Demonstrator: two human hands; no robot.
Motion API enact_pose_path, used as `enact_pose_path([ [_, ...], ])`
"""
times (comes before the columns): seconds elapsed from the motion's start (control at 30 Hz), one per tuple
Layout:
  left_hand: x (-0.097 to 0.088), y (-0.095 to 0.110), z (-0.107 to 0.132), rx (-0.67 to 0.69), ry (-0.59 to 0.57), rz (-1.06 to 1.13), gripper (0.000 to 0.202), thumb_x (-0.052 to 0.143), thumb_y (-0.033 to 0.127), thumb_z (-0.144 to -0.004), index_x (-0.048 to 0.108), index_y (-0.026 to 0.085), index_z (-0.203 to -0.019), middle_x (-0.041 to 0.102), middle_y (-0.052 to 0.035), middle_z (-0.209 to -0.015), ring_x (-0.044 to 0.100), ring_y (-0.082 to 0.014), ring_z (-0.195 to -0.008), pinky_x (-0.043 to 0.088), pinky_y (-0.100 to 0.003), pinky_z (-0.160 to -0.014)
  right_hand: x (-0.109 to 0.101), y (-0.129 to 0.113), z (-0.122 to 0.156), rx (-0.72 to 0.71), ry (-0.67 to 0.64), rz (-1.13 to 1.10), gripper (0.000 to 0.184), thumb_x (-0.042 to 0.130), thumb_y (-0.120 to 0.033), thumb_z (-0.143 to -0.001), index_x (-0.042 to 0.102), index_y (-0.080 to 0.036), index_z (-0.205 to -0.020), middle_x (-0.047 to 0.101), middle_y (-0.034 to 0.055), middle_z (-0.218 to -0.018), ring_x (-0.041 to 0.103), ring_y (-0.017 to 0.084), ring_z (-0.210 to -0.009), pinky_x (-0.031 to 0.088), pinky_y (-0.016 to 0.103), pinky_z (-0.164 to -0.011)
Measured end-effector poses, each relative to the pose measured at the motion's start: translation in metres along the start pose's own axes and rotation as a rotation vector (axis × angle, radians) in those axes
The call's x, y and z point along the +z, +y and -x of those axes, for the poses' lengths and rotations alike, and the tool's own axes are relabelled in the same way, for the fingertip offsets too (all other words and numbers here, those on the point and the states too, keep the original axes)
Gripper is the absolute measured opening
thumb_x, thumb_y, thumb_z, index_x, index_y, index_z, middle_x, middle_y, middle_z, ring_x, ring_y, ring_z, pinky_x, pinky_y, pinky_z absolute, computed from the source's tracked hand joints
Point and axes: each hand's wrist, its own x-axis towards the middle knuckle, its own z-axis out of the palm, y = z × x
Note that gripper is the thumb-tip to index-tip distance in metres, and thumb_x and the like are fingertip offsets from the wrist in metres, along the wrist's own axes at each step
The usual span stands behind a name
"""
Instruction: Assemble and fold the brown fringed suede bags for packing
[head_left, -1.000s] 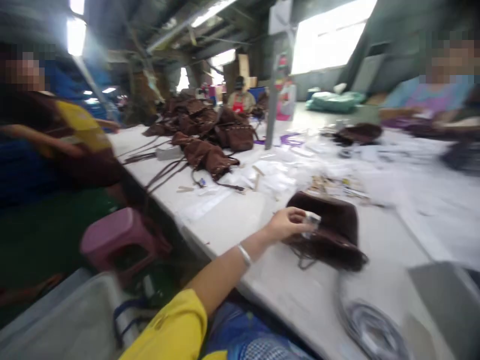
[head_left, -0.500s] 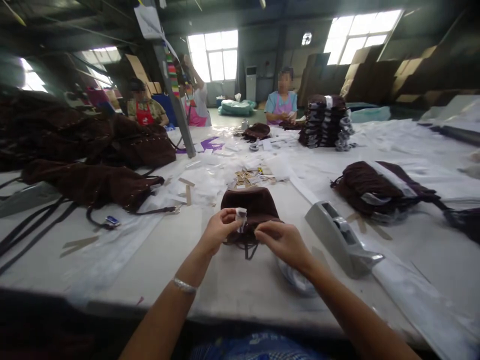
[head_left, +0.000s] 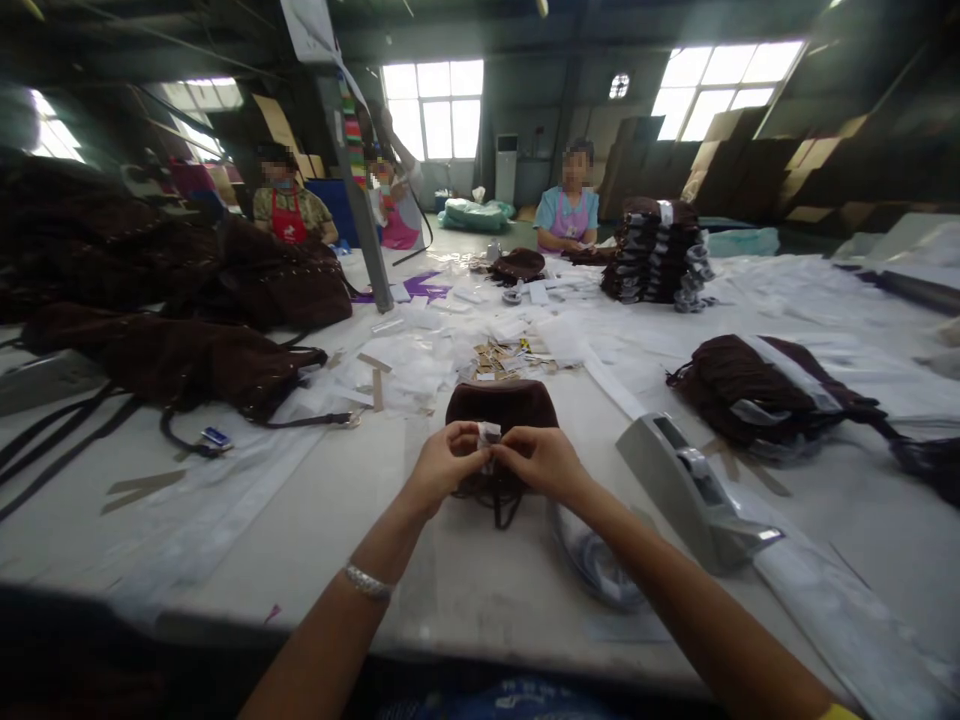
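Observation:
A small dark brown bag (head_left: 504,400) lies on the white table in front of me, its thin dark straps hanging towards me. Over it my left hand (head_left: 448,464) is closed in a pinch on a small white wrapping (head_left: 489,431). My right hand (head_left: 541,462) meets it from the other side, thumb and fingertips pressed together at the wrapping's edge. What exactly lies between the right fingertips is too small to make out. By my right forearm sits a clear plastic coil or roll (head_left: 600,570), partly covered by the arm.
A grey tape dispenser (head_left: 694,500) stands to the right, near a wrapped brown bag (head_left: 757,390). Brown bags (head_left: 172,360) with straps pile up at the left. Paper tags (head_left: 499,358) lie beyond my hands. A metal post (head_left: 367,220) rises behind; co-workers (head_left: 570,205) are across the table.
My right hand has moved left and up to the white wrapping, closing the gap between the hands. My left hand keeps its pinch. The view has shifted slightly.

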Motion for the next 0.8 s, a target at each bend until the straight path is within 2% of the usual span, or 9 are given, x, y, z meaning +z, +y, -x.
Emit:
enact_pose_path([
  [0.17,-0.005,0.005,-0.002,0.007,-0.051,-0.046,0.048,0.083,0.031,-0.069,0.064,0.013,-0.109,0.073,-0.0108,-0.099,0.068,-0.0237,-0.094,0.052,-0.031,-0.081,-0.005,0.003,-0.005,0.009,-0.094,-0.037,0.020,0.064,-0.036,-0.086,0.074,-0.020,-0.080,0.069,0.0008,-0.068,0.062,0.016,-0.062,0.042,0.021,-0.054],
  [0.4,-0.010,0.011,-0.004,-0.045,-0.112,-0.009,0.050,0.085,0.032,-0.067,0.065,0.014,-0.109,0.074,-0.0110,-0.100,0.068,-0.0243,-0.094,0.051,-0.032,-0.082,-0.006,0.003,-0.005,-0.027,-0.060,-0.053,0.016,0.066,-0.035,-0.086,0.073,-0.021,-0.082,0.070,0.0007,-0.069,0.062,0.015,-0.061,0.044,0.022,-0.056],
  [0.47,-0.011,0.009,-0.004,-0.081,-0.112,0.025,0.052,0.086,0.033,-0.066,0.065,0.013,-0.109,0.074,-0.0114,-0.099,0.069,-0.0233,-0.090,0.051,-0.032,-0.081,-0.005,0.003,-0.005,0.009,-0.075,-0.134,0.015,0.066,-0.034,-0.086,0.073,-0.021,-0.083,0.069,0.0001,-0.067,0.063,0.015,-0.060,0.046,0.023,-0.058],
  [0.57,-0.013,0.006,-0.004,-0.121,-0.110,0.067,0.054,0.087,0.033,-0.066,0.064,0.013,-0.110,0.074,-0.0120,-0.100,0.069,-0.0219,-0.088,0.050,-0.030,-0.079,-0.006,0.004,-0.005,0.050,-0.165,-0.341,0.014,0.062,-0.029,-0.086,0.072,-0.020,-0.086,0.069,0.0004,-0.072,0.065,0.016,-0.062,0.050,0.024,-0.063],
  [0.67,-0.013,0.005,-0.003,-0.140,-0.127,0.094,0.054,0.086,0.032,-0.066,0.063,0.012,-0.111,0.074,-0.0120,-0.100,0.070,-0.0223,-0.089,0.050,-0.030,-0.080,-0.007,0.003,-0.003,0.037,-0.220,-0.449,0.015,0.058,-0.026,-0.087,0.071,-0.019,-0.091,0.069,0.0013,-0.078,0.066,0.016,-0.068,0.052,0.026,-0.068],
  [0.8,-0.011,0.009,0.001,-0.128,-0.149,0.108,0.052,0.086,0.033,-0.068,0.064,0.013,-0.110,0.074,-0.0104,-0.097,0.069,-0.0217,-0.089,0.050,-0.029,-0.080,-0.004,-0.001,0.001,-0.040,-0.131,-0.342,0.015,0.056,-0.020,-0.088,0.070,-0.020,-0.092,0.068,0.0009,-0.079,0.064,0.016,-0.072,0.051,0.026,-0.072],
])
